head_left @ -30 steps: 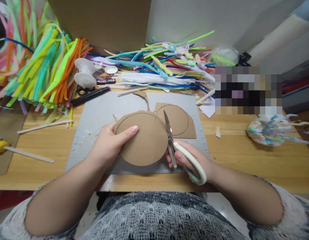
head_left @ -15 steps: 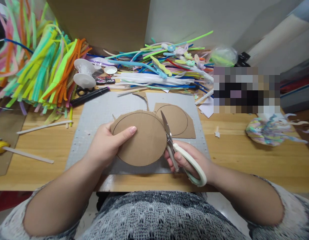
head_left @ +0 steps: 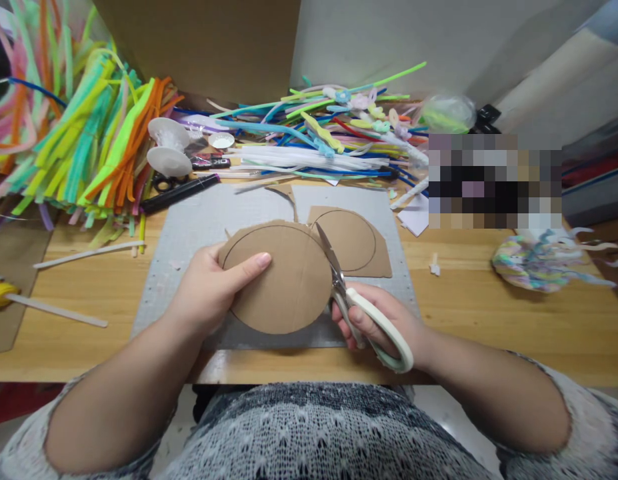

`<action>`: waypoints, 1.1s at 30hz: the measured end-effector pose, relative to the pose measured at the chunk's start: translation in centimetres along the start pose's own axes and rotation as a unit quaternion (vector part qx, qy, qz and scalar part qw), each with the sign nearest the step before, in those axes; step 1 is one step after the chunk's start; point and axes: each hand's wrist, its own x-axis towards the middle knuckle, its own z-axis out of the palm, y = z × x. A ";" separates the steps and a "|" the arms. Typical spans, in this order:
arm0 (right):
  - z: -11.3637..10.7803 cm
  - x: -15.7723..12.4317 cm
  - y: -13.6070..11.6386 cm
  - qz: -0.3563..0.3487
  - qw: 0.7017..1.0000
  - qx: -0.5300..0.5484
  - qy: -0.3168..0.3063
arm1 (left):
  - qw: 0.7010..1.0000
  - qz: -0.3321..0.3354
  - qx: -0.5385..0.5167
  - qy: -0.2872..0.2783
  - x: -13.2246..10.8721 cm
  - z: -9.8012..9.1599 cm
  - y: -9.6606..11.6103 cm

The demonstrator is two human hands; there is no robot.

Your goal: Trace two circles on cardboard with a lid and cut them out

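Note:
My left hand (head_left: 216, 283) grips the left side of a brown cardboard piece (head_left: 283, 287), thumb on top and fingers hidden beneath. A drawn curve runs along its upper part; its lower and right edges are cut round. In my right hand (head_left: 373, 313) is a pair of scissors (head_left: 337, 283) with pale handles, its blades at the cardboard's right edge and pointing away from me. Behind the blades, a second cardboard piece (head_left: 346, 240) with a drawn circle lies on the grey cutting mat (head_left: 189, 220). A thin curved cardboard scrap (head_left: 283, 193) rests at the mat's far side.
Bundles of coloured pipe cleaners (head_left: 83, 140) stand at the left, and more loose pipe cleaners (head_left: 313, 133) lie along the back. Nearby are a white spool (head_left: 169, 147) and a black marker (head_left: 181, 193). A pastel fuzzy bundle (head_left: 529, 260) sits at the right.
The scissor blades have closed somewhat, their upper tip swinging left over the cardboard's edge. The cardboard has shifted very slightly left; both hands keep their hold.

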 end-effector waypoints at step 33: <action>-0.3 -0.2 -0.6 0.035 0.999 -0.022 -0.009 | 1.000 -0.011 0.007 0.018 0.3 -0.2 1.0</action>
